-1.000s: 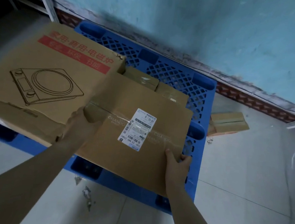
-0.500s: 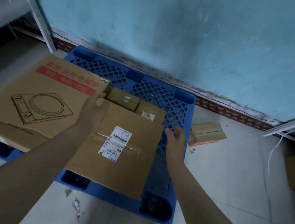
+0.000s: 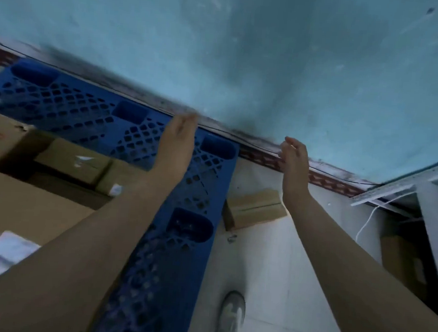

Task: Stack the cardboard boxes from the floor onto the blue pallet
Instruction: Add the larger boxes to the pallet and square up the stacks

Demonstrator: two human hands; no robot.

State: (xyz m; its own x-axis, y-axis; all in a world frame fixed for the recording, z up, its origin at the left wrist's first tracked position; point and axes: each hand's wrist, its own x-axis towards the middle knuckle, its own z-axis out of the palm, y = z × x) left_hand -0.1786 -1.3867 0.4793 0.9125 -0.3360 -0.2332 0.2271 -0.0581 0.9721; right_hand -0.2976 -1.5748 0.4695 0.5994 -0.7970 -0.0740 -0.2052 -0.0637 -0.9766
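While both hands point(image 3: 176, 139) hover empty, one box point(image 3: 255, 209) (floor) remains.

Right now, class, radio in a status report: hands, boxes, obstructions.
Left hand and right hand open, empty, raised. Small cardboard box on floor beside blue pallet; other boxes already on it. Nothing blocking the floor box.

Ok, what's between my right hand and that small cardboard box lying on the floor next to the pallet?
Nothing in the head view: only bare pale floor and the wall's base strip lie between the open right hand and the small box beside the blue pallet.
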